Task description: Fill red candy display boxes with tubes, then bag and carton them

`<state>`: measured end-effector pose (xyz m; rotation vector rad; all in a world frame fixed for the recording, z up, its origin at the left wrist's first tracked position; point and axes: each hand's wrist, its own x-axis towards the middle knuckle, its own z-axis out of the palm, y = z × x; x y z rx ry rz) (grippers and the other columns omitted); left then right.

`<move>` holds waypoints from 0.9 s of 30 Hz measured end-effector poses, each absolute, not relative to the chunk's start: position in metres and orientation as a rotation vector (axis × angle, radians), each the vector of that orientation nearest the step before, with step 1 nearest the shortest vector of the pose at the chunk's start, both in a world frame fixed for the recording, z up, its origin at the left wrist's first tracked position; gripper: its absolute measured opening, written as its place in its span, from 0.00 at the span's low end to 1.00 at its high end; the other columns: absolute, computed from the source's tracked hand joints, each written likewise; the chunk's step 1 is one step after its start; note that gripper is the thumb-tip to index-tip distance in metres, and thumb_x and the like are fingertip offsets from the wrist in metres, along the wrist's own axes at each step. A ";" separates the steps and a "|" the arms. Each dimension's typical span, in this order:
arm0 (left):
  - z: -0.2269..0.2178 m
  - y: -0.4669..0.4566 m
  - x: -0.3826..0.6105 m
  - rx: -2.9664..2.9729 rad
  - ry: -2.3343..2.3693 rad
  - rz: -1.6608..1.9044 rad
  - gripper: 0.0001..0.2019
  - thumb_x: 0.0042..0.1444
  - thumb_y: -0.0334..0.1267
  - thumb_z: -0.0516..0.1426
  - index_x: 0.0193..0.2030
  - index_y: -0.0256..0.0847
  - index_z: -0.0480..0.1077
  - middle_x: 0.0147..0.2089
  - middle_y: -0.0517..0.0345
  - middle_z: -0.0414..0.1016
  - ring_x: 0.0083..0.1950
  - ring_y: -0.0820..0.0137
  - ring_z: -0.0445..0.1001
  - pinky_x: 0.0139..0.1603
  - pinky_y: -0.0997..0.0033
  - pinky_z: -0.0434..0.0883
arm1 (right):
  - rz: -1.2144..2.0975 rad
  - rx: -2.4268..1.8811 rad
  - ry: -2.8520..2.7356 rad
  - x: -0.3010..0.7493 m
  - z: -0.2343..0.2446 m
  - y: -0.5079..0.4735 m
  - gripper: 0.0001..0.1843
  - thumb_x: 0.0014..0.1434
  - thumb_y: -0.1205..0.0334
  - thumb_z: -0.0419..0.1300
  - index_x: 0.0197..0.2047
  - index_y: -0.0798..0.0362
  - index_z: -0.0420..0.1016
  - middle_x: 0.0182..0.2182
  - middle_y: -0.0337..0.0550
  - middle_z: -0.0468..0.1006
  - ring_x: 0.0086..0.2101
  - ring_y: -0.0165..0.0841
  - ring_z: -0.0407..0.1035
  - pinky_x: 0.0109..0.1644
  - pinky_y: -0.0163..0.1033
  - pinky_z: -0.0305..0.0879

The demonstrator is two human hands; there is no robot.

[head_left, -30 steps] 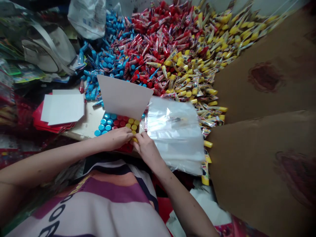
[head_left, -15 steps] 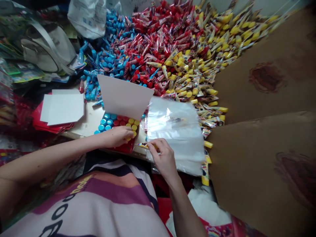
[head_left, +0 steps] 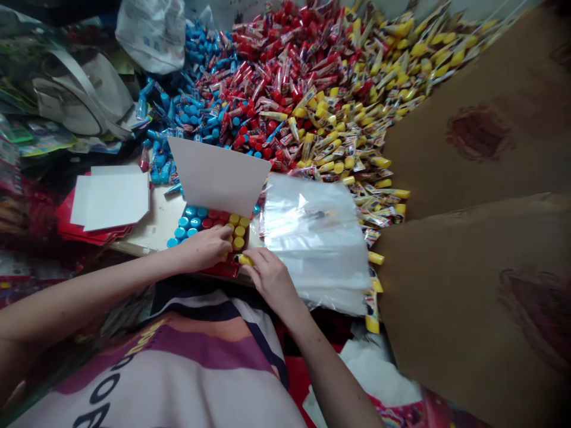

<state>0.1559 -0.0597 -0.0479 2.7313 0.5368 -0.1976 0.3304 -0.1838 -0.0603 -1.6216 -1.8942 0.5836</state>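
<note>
Right hand (head_left: 271,278) grasps a yellow-capped tube (head_left: 245,260) between thumb and fingers, held at the near right corner of a red carton (head_left: 225,270). Left hand (head_left: 209,247) lies over the carton, fingers bent among the yellow caps (head_left: 238,243); whether it grips one cannot be told. Carton stands on the tabletop (head_left: 163,221), white flap (head_left: 218,177) raised at the back, with blue caps (head_left: 183,222) at left, red caps (head_left: 207,223) in the middle and yellow at right. Clear plastic bags (head_left: 316,255) lie just right of the carton; a heap of tubes (head_left: 285,83) lies behind
</note>
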 end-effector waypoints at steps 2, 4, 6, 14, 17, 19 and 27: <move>-0.048 -0.058 0.151 2.711 0.539 -0.154 0.09 0.61 0.34 0.54 0.38 0.39 0.77 0.42 0.50 0.67 0.41 0.65 0.67 0.43 0.67 0.65 | 0.559 -1.620 -2.006 0.328 -0.059 -0.174 0.13 0.63 0.71 0.54 0.50 0.53 0.70 0.44 0.48 0.74 0.45 0.37 0.69 0.50 0.42 0.67; -0.049 -0.058 0.147 2.689 0.552 -0.094 0.11 0.62 0.35 0.52 0.43 0.40 0.77 0.41 0.50 0.67 0.41 0.65 0.67 0.44 0.66 0.65 | 0.553 -1.607 -2.146 0.327 -0.055 -0.164 0.11 0.63 0.72 0.54 0.47 0.56 0.72 0.42 0.48 0.74 0.43 0.37 0.68 0.48 0.41 0.67; -0.051 -0.058 0.143 2.653 0.569 -0.044 0.12 0.63 0.36 0.52 0.43 0.40 0.77 0.42 0.50 0.67 0.41 0.65 0.67 0.44 0.66 0.65 | 0.548 -1.588 -2.286 0.325 -0.048 -0.155 0.09 0.63 0.74 0.53 0.43 0.57 0.73 0.38 0.47 0.74 0.41 0.36 0.67 0.45 0.39 0.66; -0.059 -0.058 0.140 2.529 0.583 0.097 0.08 0.60 0.35 0.54 0.38 0.36 0.74 0.41 0.50 0.68 0.41 0.65 0.68 0.43 0.67 0.66 | 0.621 -1.564 -2.552 0.323 -0.032 -0.135 0.08 0.62 0.74 0.55 0.39 0.56 0.74 0.35 0.45 0.73 0.37 0.34 0.67 0.40 0.36 0.63; -0.059 -0.056 0.141 2.523 0.589 0.076 0.07 0.59 0.34 0.55 0.36 0.36 0.74 0.40 0.50 0.68 0.41 0.64 0.68 0.43 0.66 0.67 | 0.630 -1.604 -2.530 0.319 -0.034 -0.132 0.08 0.61 0.75 0.56 0.39 0.57 0.74 0.34 0.46 0.73 0.36 0.36 0.68 0.39 0.38 0.64; -0.060 -0.055 0.140 2.521 0.584 0.075 0.07 0.59 0.34 0.54 0.34 0.36 0.73 0.40 0.50 0.68 0.41 0.64 0.68 0.43 0.66 0.68 | 0.600 -1.653 -2.473 0.314 -0.038 -0.134 0.09 0.61 0.76 0.54 0.37 0.57 0.74 0.34 0.48 0.73 0.35 0.37 0.67 0.39 0.39 0.65; -0.065 -0.069 0.134 2.410 0.641 0.321 0.13 0.61 0.34 0.52 0.52 0.42 0.67 0.49 0.49 0.70 0.49 0.64 0.71 0.50 0.65 0.72 | 0.604 -1.657 -2.295 0.309 -0.055 -0.156 0.10 0.62 0.71 0.57 0.46 0.54 0.73 0.42 0.46 0.73 0.42 0.35 0.68 0.46 0.36 0.68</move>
